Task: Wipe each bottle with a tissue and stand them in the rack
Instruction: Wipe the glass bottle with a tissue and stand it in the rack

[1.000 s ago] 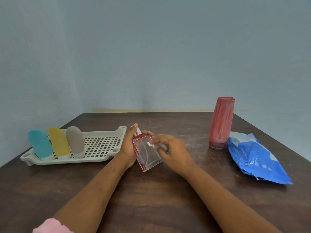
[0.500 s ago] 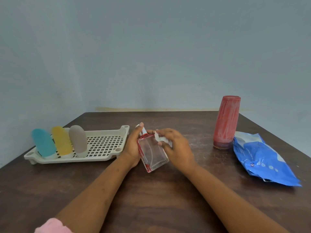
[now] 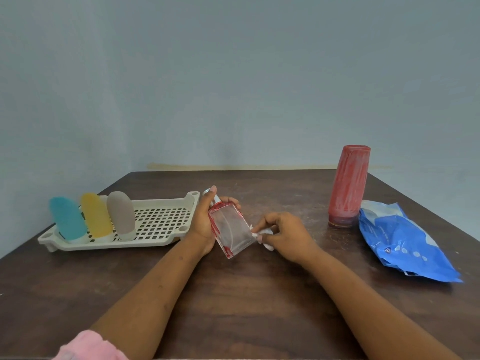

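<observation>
While the head view holds both hands over the dark brown wooden table (image 3: pixel 246 294), one change is on record. Half a second ago the small white crumpled tissue (image 3: pixel 267 233) sat at the shoulder of the flat clear glass bottle with red-smeared edges (image 3: pixel 231 232). It now lies against the lower right corner, near the base. I read that as a wiping stroke carried down the face. This bottle is mid-wipe and not yet due for the rack.

The left hand (image 3: pixel 205 224) grips the bottle's neck end, fingers curled round it, with the forefinger lying up over the spray cap. The right hand (image 3: pixel 283 235) pinches the tissue between thumb and fingertips, the other fingers folded. The bottle is tilted, neck away and leftward. Whether its bottom corner touches the table cannot be told.

Just left of that hand stands the cream plastic slotted rack (image 3: pixel 114 244). It carries three matt, rounded soft bottles in a row at its left end, standing cap down: teal (image 3: pixel 68 220), yellow (image 3: pixel 96 219) and grey (image 3: pixel 121 215). The grid to their right is free.

Well to the right, a tall red tapered bottle streaked with white residue (image 3: pixel 348 185) stands cap down on the table, apparently still to be wiped. A glossy, crinkled blue tissue pack (image 3: pixel 405 245) lies touching it. The glass looks slick and hard, so the hold should be kept firm. A pink fleecy sleeve (image 3: pixel 88 346) shows at the lower edge.
</observation>
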